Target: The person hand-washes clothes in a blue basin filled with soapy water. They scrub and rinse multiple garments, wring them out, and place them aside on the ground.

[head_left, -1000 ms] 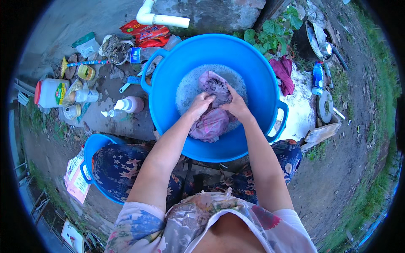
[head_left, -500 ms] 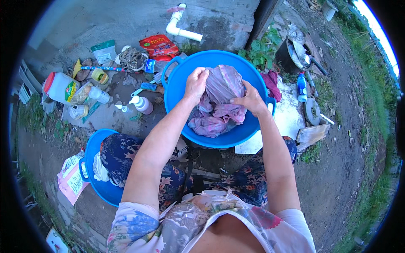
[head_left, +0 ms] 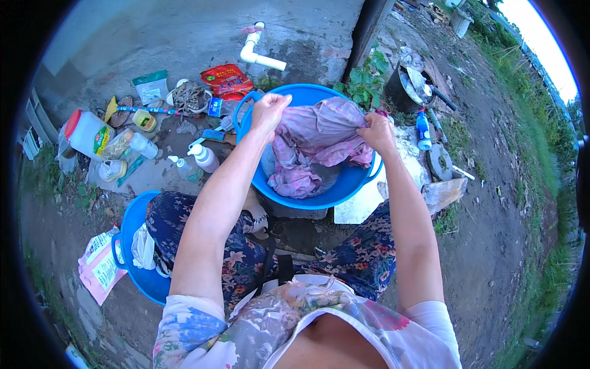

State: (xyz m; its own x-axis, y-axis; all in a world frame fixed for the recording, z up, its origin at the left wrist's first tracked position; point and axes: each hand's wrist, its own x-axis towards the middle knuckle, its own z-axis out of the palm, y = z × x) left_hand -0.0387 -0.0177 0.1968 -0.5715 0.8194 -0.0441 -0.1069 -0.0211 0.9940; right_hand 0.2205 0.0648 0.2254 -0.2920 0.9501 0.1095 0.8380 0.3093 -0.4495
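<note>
A wet, pinkish-purple checked cloth is spread between my two hands over a large blue basin. My left hand is closed on its upper left edge, near the basin's left handle. Closed on the right edge is my right hand, over the basin's right side. The cloth's lower folds hang down in a crumpled bunch inside the basin. Greyish water shows beside them. Whether the cloth is a garment I cannot tell.
A second blue basin with white cloth stands by my left leg. Pump bottles, a scrubbing brush and a red-lidded jar are at left. A white tap pipe juts from the wall. A black bucket stands at right.
My hands have moved apart, my left to the left and my right to the right, stretching out the bunched cloth. The view has shifted slightly.
</note>
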